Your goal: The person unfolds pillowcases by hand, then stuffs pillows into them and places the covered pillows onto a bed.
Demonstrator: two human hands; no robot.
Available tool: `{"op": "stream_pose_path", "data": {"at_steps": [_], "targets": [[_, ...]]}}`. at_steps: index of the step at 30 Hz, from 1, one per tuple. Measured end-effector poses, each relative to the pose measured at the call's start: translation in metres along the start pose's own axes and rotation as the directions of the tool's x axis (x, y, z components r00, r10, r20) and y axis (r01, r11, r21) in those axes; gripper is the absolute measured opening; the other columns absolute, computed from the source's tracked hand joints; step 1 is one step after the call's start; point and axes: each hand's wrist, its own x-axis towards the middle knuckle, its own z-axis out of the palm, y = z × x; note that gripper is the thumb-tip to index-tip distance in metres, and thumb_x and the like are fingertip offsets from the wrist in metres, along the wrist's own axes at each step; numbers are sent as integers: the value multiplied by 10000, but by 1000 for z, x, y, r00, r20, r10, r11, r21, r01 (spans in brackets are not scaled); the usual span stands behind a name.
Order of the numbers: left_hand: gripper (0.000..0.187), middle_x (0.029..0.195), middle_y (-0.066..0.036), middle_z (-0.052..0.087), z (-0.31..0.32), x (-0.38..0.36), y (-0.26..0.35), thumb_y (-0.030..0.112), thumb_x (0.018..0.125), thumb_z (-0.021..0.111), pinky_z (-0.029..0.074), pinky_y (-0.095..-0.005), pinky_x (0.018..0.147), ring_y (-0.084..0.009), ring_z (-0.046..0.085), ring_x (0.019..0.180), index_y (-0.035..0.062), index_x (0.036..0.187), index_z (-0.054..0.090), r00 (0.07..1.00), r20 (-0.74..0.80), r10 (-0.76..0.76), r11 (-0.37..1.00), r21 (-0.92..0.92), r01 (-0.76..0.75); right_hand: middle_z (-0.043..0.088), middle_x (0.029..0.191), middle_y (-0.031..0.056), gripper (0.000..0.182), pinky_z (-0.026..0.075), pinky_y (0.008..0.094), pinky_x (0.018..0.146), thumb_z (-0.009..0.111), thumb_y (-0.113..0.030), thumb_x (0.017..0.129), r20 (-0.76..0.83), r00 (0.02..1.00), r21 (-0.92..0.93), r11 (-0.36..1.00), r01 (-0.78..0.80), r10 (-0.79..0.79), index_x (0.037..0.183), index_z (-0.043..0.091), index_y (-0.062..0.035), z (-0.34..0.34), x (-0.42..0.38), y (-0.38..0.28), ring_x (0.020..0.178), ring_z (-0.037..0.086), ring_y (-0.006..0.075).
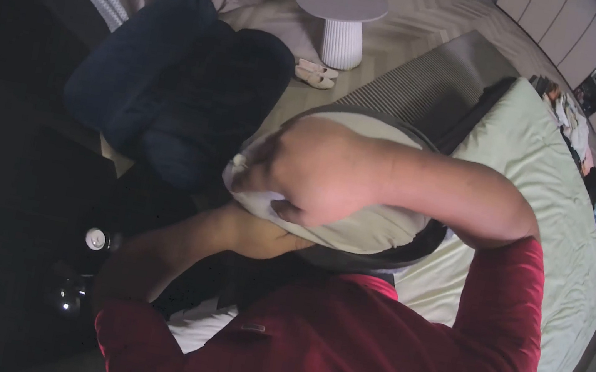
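A cream cloth with dark grey edging is bundled in front of my red shirt; its exact kind is not clear. My right hand lies across the top of it, fingers curled down and closed on its left end. Lower down, my left hand comes in from the left and supports the cloth's underside. Most of the left fingers are hidden beneath the fabric. Both forearms cross close together at the bundle.
To the right is a bed with a pale green sheet, clothes piled beyond it. A ribbed bench adjoins it. Ahead are a dark blue armchair, a round white table and light shoes. A candle stands left.
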Motion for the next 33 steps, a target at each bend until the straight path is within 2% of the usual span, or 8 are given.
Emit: {"op": "stream_pose_path", "data": {"at_steps": [3,6,9,15,18,24,27,33], "targets": [[492,1513,-194,482,-1,1,7,347,1054,490,219,-405,1254,-337,389,1441,38,1435,533,994,109,4,984,-179,15,732,1026,147,511,540,443,706,660,-235,772,95,990,-5,994,-108,108,1270,645,-122,27,-12,2,886,701,357],[477,651,-86,587,-7,-4,15,414,1049,447,396,-454,582,-308,565,622,105,692,514,954,272,-128,973,-152,173,702,1248,92,390,566,442,658,625,-219,876,97,989,-23,994,-109,111,1260,627,-152,70,-30,5,1078,707,299],[393,703,-108,633,2,-10,18,349,1033,480,434,-455,659,-338,616,693,89,748,559,977,214,7,977,-209,39,626,782,119,115,513,450,643,542,-132,936,-34,993,100,989,-108,112,895,601,-43,111,-36,-12,710,642,334],[421,801,-134,697,-11,-15,33,335,1035,459,490,-493,688,-360,649,757,47,793,648,915,382,-130,986,-46,159,735,983,1,182,466,386,1001,609,-190,884,101,993,-111,993,-50,62,960,742,-91,135,-32,-32,1140,610,231],[399,831,-175,709,-20,-11,39,320,1021,457,487,-532,719,-412,664,791,45,810,655,936,338,-93,995,-6,101,689,694,-86,221,369,459,1011,599,-312,867,119,989,-120,987,102,-88,717,744,-240,199,-47,-26,1060,506,246],[444,733,-226,692,-21,20,43,284,998,432,495,-564,632,-475,657,686,-9,798,699,963,270,-21,991,134,-16,552,1410,164,464,438,406,1098,376,-383,1117,-126,991,666,744,54,41,1428,540,-80,503,-116,6,1212,552,235],[329,565,-78,589,-12,24,26,228,880,602,401,-437,555,-320,567,564,95,593,509,996,26,-80,992,-91,82,525,1314,120,360,420,379,1048,435,-391,1077,-264,953,758,643,110,149,1301,509,-120,495,-58,23,1155,521,196],[59,813,-34,663,-28,18,4,122,858,660,474,-395,777,-272,628,791,97,856,606,990,-138,-26,994,-113,10,471,1123,31,238,384,325,949,553,-406,998,-456,796,843,481,242,398,1048,447,-199,450,8,68,1041,458,116]]}}
